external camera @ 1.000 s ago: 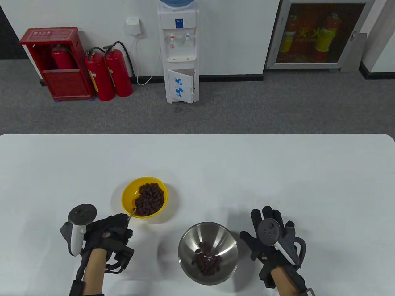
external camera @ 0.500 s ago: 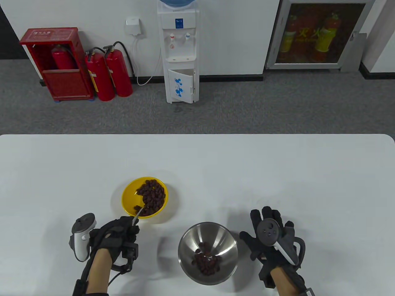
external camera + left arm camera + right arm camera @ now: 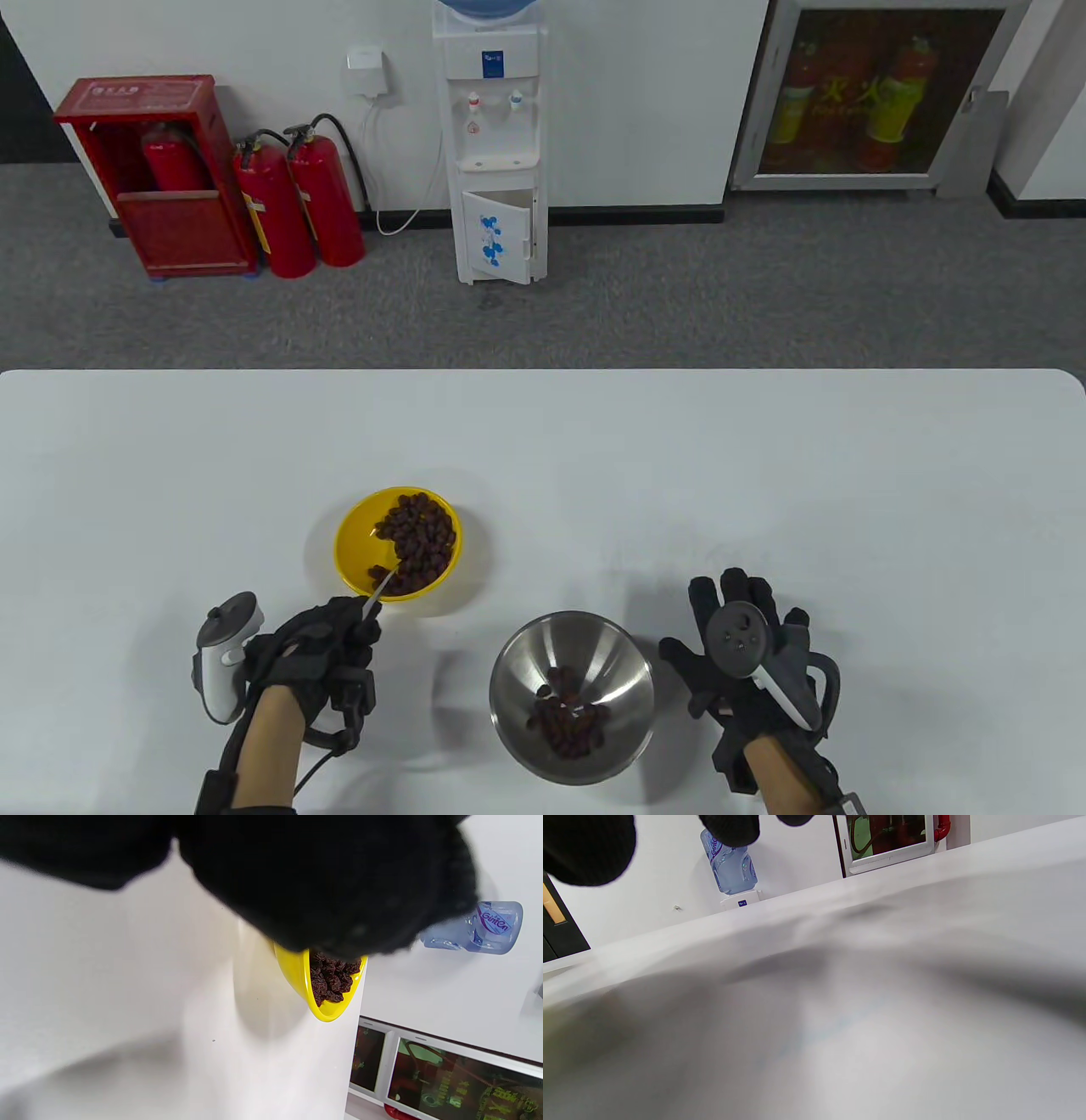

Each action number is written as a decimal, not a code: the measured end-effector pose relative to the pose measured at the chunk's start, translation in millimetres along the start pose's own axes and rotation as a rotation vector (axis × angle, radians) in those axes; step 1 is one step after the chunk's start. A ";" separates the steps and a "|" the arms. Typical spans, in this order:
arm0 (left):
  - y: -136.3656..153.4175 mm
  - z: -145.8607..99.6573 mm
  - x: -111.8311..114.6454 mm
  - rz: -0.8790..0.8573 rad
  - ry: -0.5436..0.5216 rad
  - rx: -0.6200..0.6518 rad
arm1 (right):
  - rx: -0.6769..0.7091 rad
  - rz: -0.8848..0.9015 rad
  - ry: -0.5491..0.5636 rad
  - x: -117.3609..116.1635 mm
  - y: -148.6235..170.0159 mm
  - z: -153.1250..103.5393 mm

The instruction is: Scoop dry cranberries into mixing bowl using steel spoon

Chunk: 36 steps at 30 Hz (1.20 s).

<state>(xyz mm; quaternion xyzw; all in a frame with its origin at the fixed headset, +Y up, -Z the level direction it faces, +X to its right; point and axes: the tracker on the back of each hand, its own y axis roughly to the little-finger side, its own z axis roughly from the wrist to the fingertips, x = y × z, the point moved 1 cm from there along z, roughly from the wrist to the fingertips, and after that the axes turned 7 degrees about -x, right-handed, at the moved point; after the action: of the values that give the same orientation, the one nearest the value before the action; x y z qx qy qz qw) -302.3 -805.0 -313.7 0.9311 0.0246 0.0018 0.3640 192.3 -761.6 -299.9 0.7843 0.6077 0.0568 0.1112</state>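
A yellow bowl (image 3: 349, 543) holds dry cranberries (image 3: 420, 539); it also shows in the left wrist view (image 3: 297, 976) with cranberries (image 3: 333, 978) inside. A steel mixing bowl (image 3: 594, 654) to its lower right holds some cranberries (image 3: 570, 722). My left hand (image 3: 327, 641) grips the steel spoon (image 3: 380, 587), whose tip sits in the yellow bowl's near side among the cranberries. My right hand (image 3: 751, 649) lies flat on the table, fingers spread, right of the mixing bowl, holding nothing.
The white table (image 3: 764, 475) stretches far beyond both bowls. Past its far edge are a water dispenser (image 3: 496, 144) and red fire extinguishers (image 3: 297, 204) on the floor.
My left hand has turned and shifted right, closer to the yellow bowl. The spoon has swept through the cranberries, which now lie more toward the bowl's right. My right hand has not moved.
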 end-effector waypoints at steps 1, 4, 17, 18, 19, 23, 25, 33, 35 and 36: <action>1.6 0.6 0.2 -0.028 0.013 -0.002 | 0.001 0.000 0.001 0.0 0.0 0.0; 6.1 2.2 -1.2 -0.080 0.052 0.003 | 0.001 0.002 0.001 -0.1 0.0 0.1; 6.2 -6.7 -11.6 -0.058 0.055 0.084 | -0.004 -0.065 0.034 0.9 -1.6 -1.8; 6.3 -6.9 -11.9 -0.057 0.054 0.084 | -0.004 -0.066 0.033 0.6 -1.7 -1.8; 6.4 -7.0 -12.4 -0.058 0.053 0.085 | -0.004 -0.069 0.033 0.7 -1.9 -2.1; 6.7 -6.7 -13.5 -0.046 0.046 0.090 | -0.005 -0.071 0.034 0.8 -1.9 -2.4; 6.8 -6.3 -14.3 -0.036 0.044 0.094 | -0.009 -0.072 0.033 0.7 -1.8 -2.5; -0.3 -15.9 -13.5 0.033 0.035 0.142 | -0.014 -0.072 0.025 0.6 -1.5 -3.0; -3.9 -21.1 -11.5 0.048 0.051 0.162 | -0.015 -0.071 0.023 0.6 -1.5 -3.0; -4.8 -22.6 -10.7 0.046 0.057 0.167 | -0.015 -0.071 0.023 0.5 -1.5 -3.1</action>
<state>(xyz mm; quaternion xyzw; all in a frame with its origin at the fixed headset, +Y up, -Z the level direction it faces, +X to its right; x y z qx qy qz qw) -313.7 -786.7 -300.2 0.9581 0.0136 0.0346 0.2840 190.4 -760.4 -297.3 0.7607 0.6359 0.0663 0.1123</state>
